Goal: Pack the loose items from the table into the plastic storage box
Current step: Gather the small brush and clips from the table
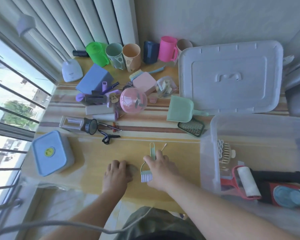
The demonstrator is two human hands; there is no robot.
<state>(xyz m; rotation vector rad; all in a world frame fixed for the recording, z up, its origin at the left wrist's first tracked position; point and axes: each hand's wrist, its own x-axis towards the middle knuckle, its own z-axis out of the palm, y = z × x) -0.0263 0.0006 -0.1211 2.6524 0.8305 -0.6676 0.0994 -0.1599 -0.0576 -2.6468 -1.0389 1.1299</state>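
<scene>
Brush [146, 176] lies lengthwise away from the person under the right hand [160, 168], which grips its handle, box [215, 153] just rightward; left hand [118, 172] rests loosely curled on the tabletop [111, 149].

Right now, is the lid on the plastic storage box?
No. The lid lies flat on the table behind the plastic storage box, whose top is open with a lint roller visible inside.

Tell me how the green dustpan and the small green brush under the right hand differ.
The green dustpan lies untouched mid-table, beside the box lid; the small green brush lies at the near edge, with the right hand on its handle. The dustpan is broad and flat; the brush is slim, with white bristles. Both are pale green plastic.
</scene>
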